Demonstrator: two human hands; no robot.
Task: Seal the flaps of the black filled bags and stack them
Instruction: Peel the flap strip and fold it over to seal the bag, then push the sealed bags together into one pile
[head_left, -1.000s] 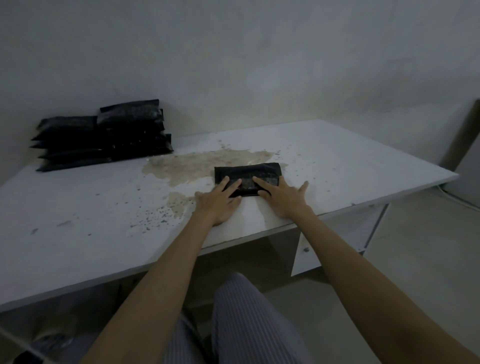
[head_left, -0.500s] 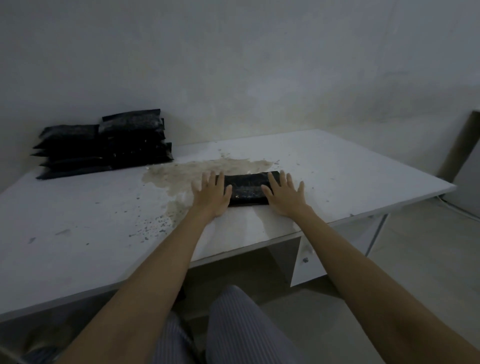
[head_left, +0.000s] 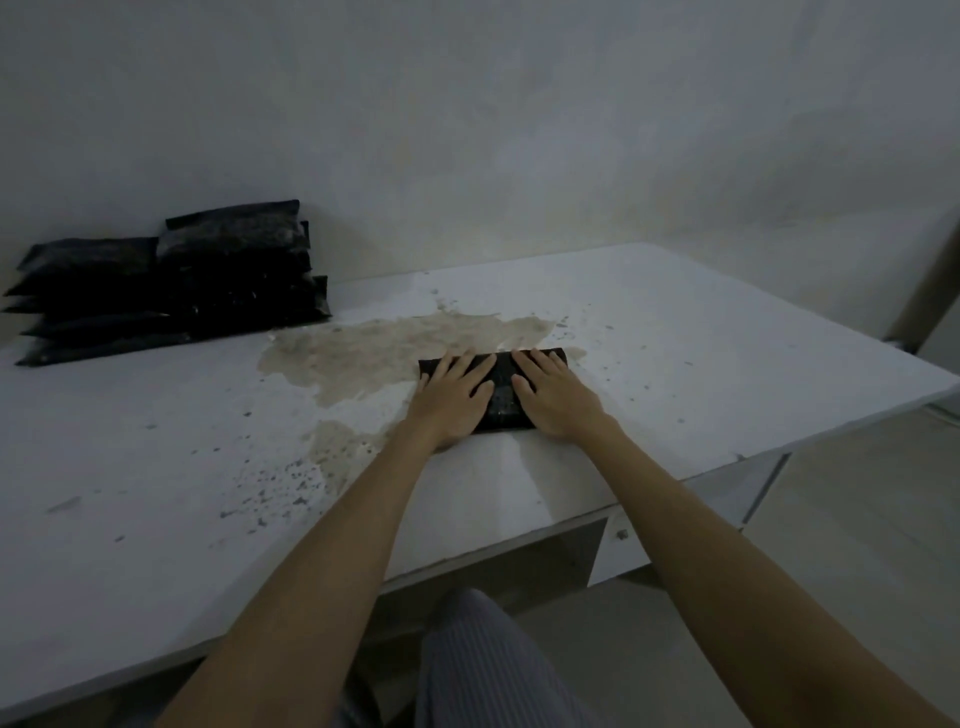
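A person presses both hands flat on a black bag (head_left: 501, 391) lying on a white table (head_left: 727, 358), at the near edge of a tan stain (head_left: 374, 353). The left hand (head_left: 451, 397) covers the bag's left part and the right hand (head_left: 558, 395) its right part, fingers straight and spread, gripping nothing. Half a second ago the hands sat at the bag's two ends; a second ago only the fingertips rested on its near edge. They have since drawn inward and now lie palm-down over most of its top, leaving a dark strip showing between them. That sweep looks like the smoothing pass that beds the flap down, so this bag's seal is probably close to done, though the flap itself is hidden under the hands and its closure cannot be confirmed. Well to the left of the stain, against the wall, a stack (head_left: 171, 280) of black bags waits; the likely next step is lifting this one across to join it.
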